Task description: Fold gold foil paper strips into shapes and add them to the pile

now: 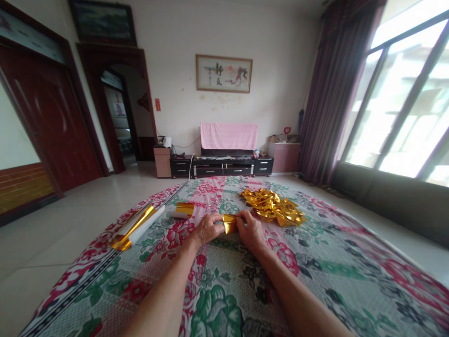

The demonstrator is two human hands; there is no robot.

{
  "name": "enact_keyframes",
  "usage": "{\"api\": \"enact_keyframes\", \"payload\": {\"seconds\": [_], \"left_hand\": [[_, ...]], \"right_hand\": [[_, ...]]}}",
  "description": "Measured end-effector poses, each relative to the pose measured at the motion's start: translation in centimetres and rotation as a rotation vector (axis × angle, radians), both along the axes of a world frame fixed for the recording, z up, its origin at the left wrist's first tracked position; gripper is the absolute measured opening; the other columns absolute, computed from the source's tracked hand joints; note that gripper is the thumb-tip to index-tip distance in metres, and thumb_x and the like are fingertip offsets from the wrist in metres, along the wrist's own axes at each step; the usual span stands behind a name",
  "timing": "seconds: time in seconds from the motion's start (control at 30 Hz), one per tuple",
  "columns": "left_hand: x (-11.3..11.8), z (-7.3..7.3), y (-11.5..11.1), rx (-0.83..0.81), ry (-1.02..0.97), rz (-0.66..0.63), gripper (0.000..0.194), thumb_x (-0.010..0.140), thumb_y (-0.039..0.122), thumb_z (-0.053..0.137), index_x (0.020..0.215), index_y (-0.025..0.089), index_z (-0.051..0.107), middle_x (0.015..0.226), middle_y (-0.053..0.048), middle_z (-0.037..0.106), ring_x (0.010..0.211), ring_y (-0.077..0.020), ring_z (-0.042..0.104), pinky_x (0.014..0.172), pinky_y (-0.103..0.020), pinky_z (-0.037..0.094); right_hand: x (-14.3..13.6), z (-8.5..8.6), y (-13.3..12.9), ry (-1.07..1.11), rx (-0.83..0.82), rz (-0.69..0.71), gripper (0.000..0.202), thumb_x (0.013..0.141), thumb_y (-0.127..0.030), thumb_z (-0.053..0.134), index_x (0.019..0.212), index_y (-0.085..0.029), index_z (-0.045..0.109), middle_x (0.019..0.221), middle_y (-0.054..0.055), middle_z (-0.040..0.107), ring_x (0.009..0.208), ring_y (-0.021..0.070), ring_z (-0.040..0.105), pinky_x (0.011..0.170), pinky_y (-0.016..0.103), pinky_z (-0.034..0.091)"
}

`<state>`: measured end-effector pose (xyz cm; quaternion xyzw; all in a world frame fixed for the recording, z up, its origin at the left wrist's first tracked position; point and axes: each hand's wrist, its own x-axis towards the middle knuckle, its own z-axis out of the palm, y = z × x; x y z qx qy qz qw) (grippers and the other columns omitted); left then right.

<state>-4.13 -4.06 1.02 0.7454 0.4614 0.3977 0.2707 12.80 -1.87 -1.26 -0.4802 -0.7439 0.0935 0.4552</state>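
Observation:
A small piece of gold foil paper [229,223] is stretched between my two hands, just above the flowered cloth. My left hand [209,228] pinches its left edge between thumb and fingers. At the right edge, my right hand [250,229] grips it the same way. Beyond my right hand lies a heap of folded, shiny gold foil pieces [273,206]. Left of my left hand rests a short stack of gold foil paper [184,210] with a white underside showing. Farther left is a larger curled roll of gold foil sheets [135,227], white on the back.
The flowered cloth [217,299] covers the broad surface under my hands, with a rounded far edge. Across the tiled floor stands a low black cabinet [224,169] with a pink cloth [228,135] over a screen-shaped thing. A purple curtain [329,93] hangs by the window at right.

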Motion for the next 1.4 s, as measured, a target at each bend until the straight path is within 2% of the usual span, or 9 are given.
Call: {"api": "enact_keyframes", "payload": {"seconds": [0.27, 0.43, 0.63, 0.9, 1.07, 1.13, 1.23, 1.33, 1.4], "left_hand": [[0.4, 0.1, -0.1, -0.122, -0.067, -0.007, 0.028, 0.068, 0.027, 0.053, 0.086, 0.014, 0.071, 0.074, 0.001, 0.067, 0.075, -0.0163, 0.057, 0.068, -0.022, 0.043], [0.4, -0.7, 0.7, -0.070, -0.074, 0.106, 0.026, 0.069, 0.026, 0.049, 0.073, 0.012, 0.071, 0.059, 0.001, 0.061, 0.064, -0.0142, 0.053, 0.059, -0.021, 0.039], [0.2, -1.4, 1.2, -0.049, -0.156, 0.210, 0.029, 0.068, 0.026, 0.046, 0.074, 0.012, 0.071, 0.049, 0.004, 0.052, 0.049, -0.0100, 0.043, 0.049, -0.021, 0.031], [-0.1, -1.6, 1.5, -0.109, -0.298, 0.237, 0.028, 0.067, 0.028, 0.047, 0.076, 0.013, 0.070, 0.050, 0.004, 0.053, 0.053, -0.0114, 0.047, 0.052, -0.020, 0.036], [-0.1, -1.2, 1.2, -0.113, -0.292, 0.183, 0.026, 0.065, 0.026, 0.050, 0.076, 0.013, 0.070, 0.061, 0.000, 0.061, 0.067, -0.0158, 0.055, 0.062, -0.023, 0.042], [-0.1, -1.2, 1.1, -0.118, -0.274, 0.170, 0.027, 0.066, 0.026, 0.050, 0.077, 0.013, 0.070, 0.063, 0.000, 0.063, 0.069, -0.0166, 0.056, 0.065, -0.024, 0.043], [-0.2, -1.3, 1.1, -0.104, -0.266, 0.181, 0.027, 0.068, 0.027, 0.048, 0.077, 0.013, 0.069, 0.064, 0.000, 0.063, 0.068, -0.0158, 0.055, 0.064, -0.023, 0.042], [-0.2, -1.4, 1.2, -0.096, -0.257, 0.184, 0.025, 0.069, 0.028, 0.048, 0.074, 0.014, 0.068, 0.064, 0.001, 0.062, 0.067, -0.0153, 0.055, 0.062, -0.023, 0.041], [-0.1, -1.3, 1.2, -0.096, -0.241, 0.193, 0.025, 0.069, 0.029, 0.048, 0.073, 0.014, 0.067, 0.064, 0.000, 0.062, 0.068, -0.0158, 0.055, 0.062, -0.022, 0.041]], "right_hand": [[-0.3, 0.1, 0.2, 0.105, -0.002, -0.023, 0.018, 0.079, -0.028, 0.042, 0.084, -0.020, 0.058, 0.076, 0.003, 0.065, 0.069, 0.0163, 0.060, 0.065, 0.024, 0.042], [-0.3, 0.2, 0.2, 0.216, 0.000, 0.065, 0.023, 0.080, -0.032, 0.042, 0.088, -0.018, 0.059, 0.077, 0.003, 0.065, 0.068, 0.0146, 0.059, 0.066, 0.023, 0.044], [0.0, 0.4, 0.1, 0.346, -0.050, 0.042, 0.032, 0.082, -0.036, 0.038, 0.103, -0.016, 0.054, 0.083, 0.005, 0.064, 0.063, 0.0136, 0.057, 0.061, 0.024, 0.045], [-0.3, 0.5, -0.3, 0.429, -0.131, 0.208, 0.039, 0.074, -0.031, 0.046, 0.110, -0.017, 0.045, 0.103, 0.009, 0.060, 0.078, 0.0146, 0.061, 0.062, 0.023, 0.048], [-0.4, 0.1, 0.2, 0.447, -0.185, 0.198, 0.040, 0.078, -0.034, 0.046, 0.112, -0.014, 0.045, 0.078, 0.003, 0.061, 0.064, 0.0131, 0.059, 0.059, 0.024, 0.047], [-0.4, -0.2, 0.4, 0.440, -0.186, 0.192, 0.037, 0.078, -0.034, 0.046, 0.111, -0.015, 0.045, 0.080, 0.003, 0.061, 0.063, 0.0130, 0.058, 0.058, 0.024, 0.048], [-0.4, -0.5, 0.6, 0.385, -0.091, 0.113, 0.032, 0.076, -0.030, 0.049, 0.106, -0.017, 0.047, 0.093, 0.007, 0.059, 0.076, 0.0161, 0.060, 0.061, 0.026, 0.049], [-0.5, -0.3, 0.2, 0.268, 0.110, 0.042, 0.020, 0.075, -0.025, 0.053, 0.093, -0.018, 0.055, 0.111, 0.011, 0.053, 0.100, 0.0211, 0.053, 0.078, 0.034, 0.048], [-0.5, 0.2, -0.3, 0.164, 0.177, 0.086, 0.011, 0.079, -0.024, 0.050, 0.083, -0.019, 0.059, 0.116, 0.010, 0.051, 0.108, 0.0212, 0.049, 0.090, 0.037, 0.042]]}}
